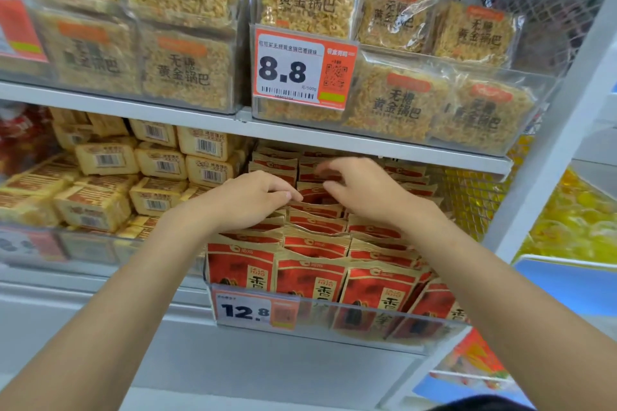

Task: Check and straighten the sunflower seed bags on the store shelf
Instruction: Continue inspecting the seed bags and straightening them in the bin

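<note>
The red-and-tan paper sunflower seed bags (314,277) fill the clear plastic bin (367,322) at lower right. The near rows stand fairly even, but the middle and far rows look ragged, so work is left. The left hand (247,200) pinches a mid-row bag top. The right hand (364,190) curls over the far bags, and I cannot tell whether it grips one.

Clear rice crust packs (314,0) on the upper shelf read 无糖 黄金锅巴 in black. Upper price tag (300,70), frame centre: 8.8, 元/500g, header ending 无糖黄金锅巴香辣味, QR code, barcode; lower price tag (247,310) on the bin front: 12.8. Red sunflower seed bags (307,280) show 洽洽 and a large 香; yellow packs (107,158) at left carry barcodes, print unreadable.
</note>
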